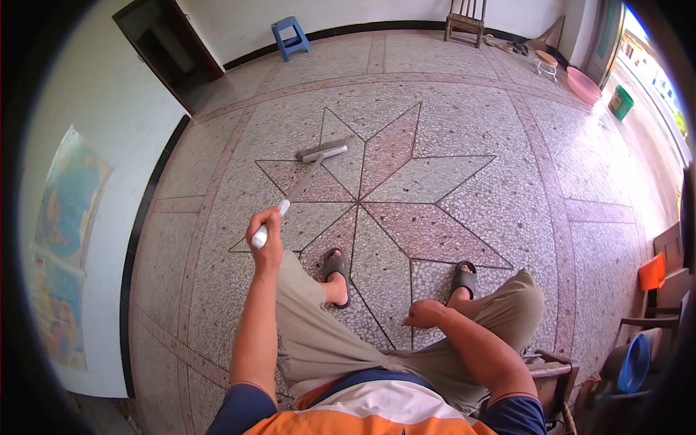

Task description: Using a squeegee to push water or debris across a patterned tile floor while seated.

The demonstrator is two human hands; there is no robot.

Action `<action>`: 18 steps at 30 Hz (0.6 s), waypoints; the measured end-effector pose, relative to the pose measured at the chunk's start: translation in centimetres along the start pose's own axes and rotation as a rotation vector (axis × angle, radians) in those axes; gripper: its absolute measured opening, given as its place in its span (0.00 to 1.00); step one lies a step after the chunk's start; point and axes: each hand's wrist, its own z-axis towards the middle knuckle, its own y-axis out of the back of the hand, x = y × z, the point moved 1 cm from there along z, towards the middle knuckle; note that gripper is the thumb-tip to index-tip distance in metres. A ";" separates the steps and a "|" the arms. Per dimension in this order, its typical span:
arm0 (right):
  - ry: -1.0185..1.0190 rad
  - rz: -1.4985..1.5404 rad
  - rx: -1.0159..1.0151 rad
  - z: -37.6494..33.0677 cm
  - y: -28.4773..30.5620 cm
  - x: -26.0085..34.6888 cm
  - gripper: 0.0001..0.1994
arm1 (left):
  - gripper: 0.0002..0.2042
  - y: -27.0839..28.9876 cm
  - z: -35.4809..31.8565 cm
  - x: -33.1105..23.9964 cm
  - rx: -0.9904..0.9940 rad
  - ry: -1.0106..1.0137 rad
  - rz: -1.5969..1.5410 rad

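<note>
My left hand point(266, 233) is wrapped round the white grip of a T-shaped window squeegee point(303, 178). Its thin grey shaft slopes away from me to a crosswise head point(325, 152), white on the near side with a grey strip behind it. That head is over the speckled terrazzo floor, on the upper left points of an inlaid star point(357, 201); whether it touches the floor is hard to judge. Between my knees, above the floor, my right hand point(428, 315) hangs with its fingers curled together, and nothing shows in them.
My feet rest on the floor in dark slippers point(335, 267). At the far wall are a blue stool point(291, 38) and a wooden chair point(465, 24). A pink basin point(583, 85) and green bucket point(620, 102) stand by the doorway. A blue basin point(635, 363) is at right.
</note>
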 end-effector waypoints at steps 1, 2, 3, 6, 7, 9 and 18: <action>0.016 -0.002 0.010 0.0 0.2 0.1 0.24 | 0.10 -0.6 0.8 0.6 0.002 0.001 0.000; 0.029 -0.002 0.019 -0.1 0.3 0.2 0.24 | 0.10 -1.4 1.7 1.3 0.035 0.018 0.034; 0.027 0.002 0.019 -0.3 0.6 0.4 0.24 | 0.11 -1.9 2.4 1.9 0.066 0.032 0.070; -0.010 0.029 0.015 -0.6 0.8 0.4 0.24 | 0.12 -3.8 4.2 4.2 0.038 0.032 0.097; -0.005 0.019 0.006 -0.3 0.6 0.2 0.23 | 0.09 -4.0 4.6 4.9 0.047 0.071 0.105; 0.001 0.009 -0.005 0.0 0.4 0.0 0.23 | 0.09 -3.9 4.4 7.0 0.038 0.054 0.081; -0.022 0.009 -0.026 0.4 -0.1 -0.8 0.23 | 0.07 -2.8 2.1 4.5 -0.007 0.053 0.083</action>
